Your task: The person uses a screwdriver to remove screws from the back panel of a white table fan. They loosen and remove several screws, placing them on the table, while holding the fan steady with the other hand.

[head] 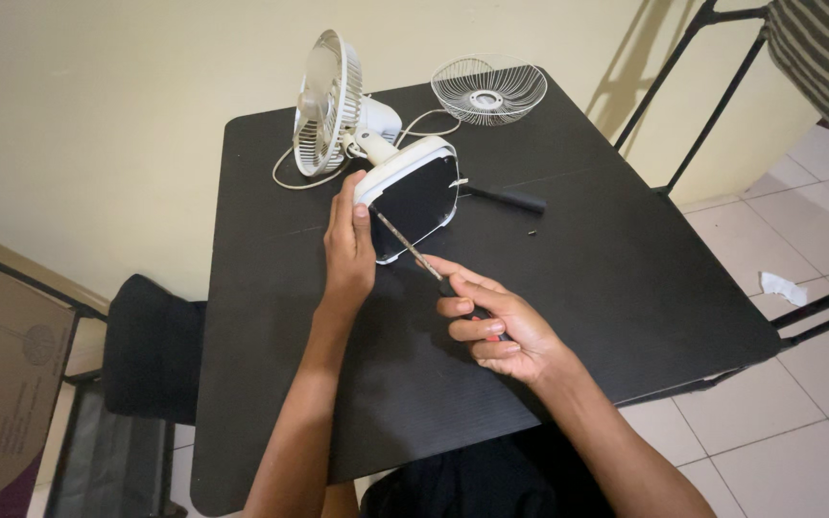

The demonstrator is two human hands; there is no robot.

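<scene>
The fingers of the right hand (496, 326) are closed around a screwdriver (413, 249), its reddish handle mostly hidden in the palm and its thin metal shaft angled up to the left, the tip meeting the dark underside of the fan base (413, 201). The fingers of the left hand (349, 245) are wrapped on the base's white left edge, thumb pressed along the rim, keeping it tipped up.

The small white desk fan (338, 110) lies tilted on the black counter (606, 278), near its far left corner. It looks light and made of stiff plastic, likely smooth and a bit slippery; the thick rim of the base seems the safest hold, since the rear grille and blades look thin and easily bent.

Both forearms reach forward from the near edge, left wrist straight, right wrist cocked inward. A detached wire grille (488, 89), a black-handled tool (510, 200) and a small screw (532, 233) lie beyond.
</scene>
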